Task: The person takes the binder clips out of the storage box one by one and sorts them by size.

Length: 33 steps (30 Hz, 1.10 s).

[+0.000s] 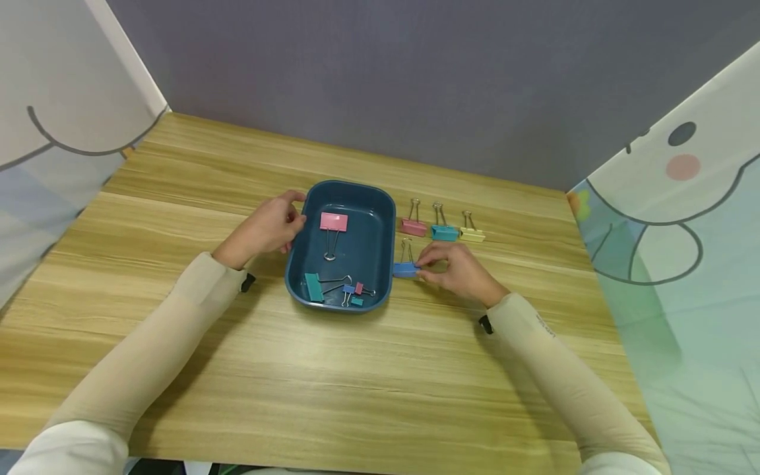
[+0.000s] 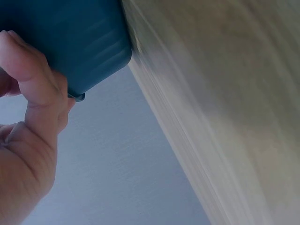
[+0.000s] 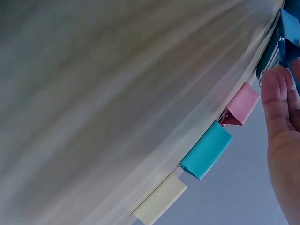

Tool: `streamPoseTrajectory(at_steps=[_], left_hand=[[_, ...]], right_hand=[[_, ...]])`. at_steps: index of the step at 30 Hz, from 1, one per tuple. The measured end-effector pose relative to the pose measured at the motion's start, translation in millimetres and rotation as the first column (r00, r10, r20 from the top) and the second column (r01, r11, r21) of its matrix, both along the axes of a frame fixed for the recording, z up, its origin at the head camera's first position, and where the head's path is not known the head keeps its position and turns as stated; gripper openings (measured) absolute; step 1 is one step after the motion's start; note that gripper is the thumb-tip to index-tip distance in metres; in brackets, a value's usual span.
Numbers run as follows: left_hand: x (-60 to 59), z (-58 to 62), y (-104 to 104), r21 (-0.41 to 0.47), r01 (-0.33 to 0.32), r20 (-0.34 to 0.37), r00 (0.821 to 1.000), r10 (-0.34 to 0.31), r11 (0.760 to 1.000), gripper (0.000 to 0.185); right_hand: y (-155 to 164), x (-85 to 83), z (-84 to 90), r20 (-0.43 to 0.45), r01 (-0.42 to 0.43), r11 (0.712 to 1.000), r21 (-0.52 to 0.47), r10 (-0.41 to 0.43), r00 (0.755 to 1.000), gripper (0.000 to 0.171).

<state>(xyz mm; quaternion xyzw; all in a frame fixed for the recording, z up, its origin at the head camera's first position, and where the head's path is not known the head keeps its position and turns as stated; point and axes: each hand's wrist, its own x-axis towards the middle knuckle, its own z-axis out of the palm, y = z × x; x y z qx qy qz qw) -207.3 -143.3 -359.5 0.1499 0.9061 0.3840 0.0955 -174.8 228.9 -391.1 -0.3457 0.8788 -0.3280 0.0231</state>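
Observation:
My left hand (image 1: 270, 223) holds the left rim of a dark blue plastic tray (image 1: 388, 231); the left wrist view shows its curled fingers (image 2: 44, 89) against the tray wall (image 2: 93, 42). Just right of the tray, my right hand (image 1: 456, 269) pinches a blue binder clip (image 1: 406, 270) at its right end, between thumb and fingertips. The clip's wire handles point toward the back. Inside the tray lie a large pink binder clip (image 1: 334, 222), a large teal binder clip (image 1: 314, 287), and small blue (image 1: 348, 289), pink (image 1: 359, 288) and teal (image 1: 357, 301) clips.
Behind my right hand, a pink binder clip (image 1: 413, 227), a teal one (image 1: 444, 233) and a pale yellow one (image 1: 472, 235) stand in a row on the wooden table (image 1: 332, 382). A grey panel (image 1: 380, 86) borders the table's back edge.

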Motion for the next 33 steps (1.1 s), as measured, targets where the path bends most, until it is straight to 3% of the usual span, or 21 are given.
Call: streamPoseTrajectory(at_steps=[12, 26, 33], left_hand=[[2.1, 0.4, 1, 0.004, 0.004, -0.006, 1.0, -0.004, 1.0, 0.044], [-0.9, -3.6, -3, -0.008, -0.004, 0.002, 1.0, 0.004, 1.0, 0.045], [-1.6, -5.3, -5, -0.012, -0.01, 0.006, 1.0, 0.01, 1.0, 0.045]], right_hand=[[-1, 1.0, -3.1, 0.091, 0.024, 0.999, 0.035, -0.027, 0.995, 0.008], [-3, 0.3, -1.6, 0.13, 0.076, 0.995, 0.065, -0.084, 0.988, 0.01], [0, 3.1, 8.2, 0.052, 0.079, 0.997, 0.023, -0.08, 0.995, 0.012]])
